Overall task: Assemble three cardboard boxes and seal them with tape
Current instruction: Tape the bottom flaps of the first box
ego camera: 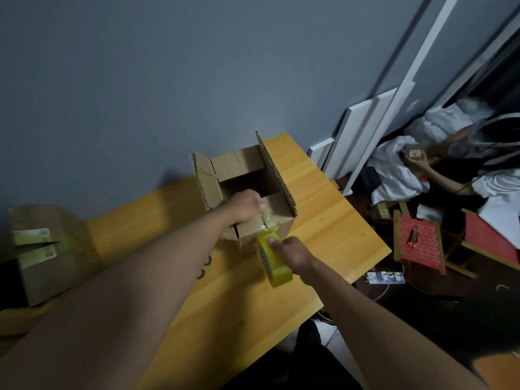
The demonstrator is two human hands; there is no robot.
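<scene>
The open brown corrugated cardboard box (247, 190) sits toward the far side of the yellow wooden desk (323, 235), flaps standing up, and both hands are on the job. The left hand (243, 206) reaches over the near wall, fingers curled at the rim, grip pinching what looks like the free end of the clear tape (266, 220) against the cardboard, though glare makes that end hard to read. The right hand (292, 253) is just near of the box, grip wrapped round the yellow roll of packing tape (274, 261), thumb on its outer face, a short strip stretched up to the box wall.

Handling call: the box looks light and fairly stiff, but the torn, creased left flap suggests it will buckle if squeezed, so hold it at a wall edge or corner, not a flap. The tape is thin and sticky and likely to fold on itself; keep it taut and steer by the roll's rigid ring. At the far left of the desk sits a second brown cardboard box with green labels (42, 254).
</scene>
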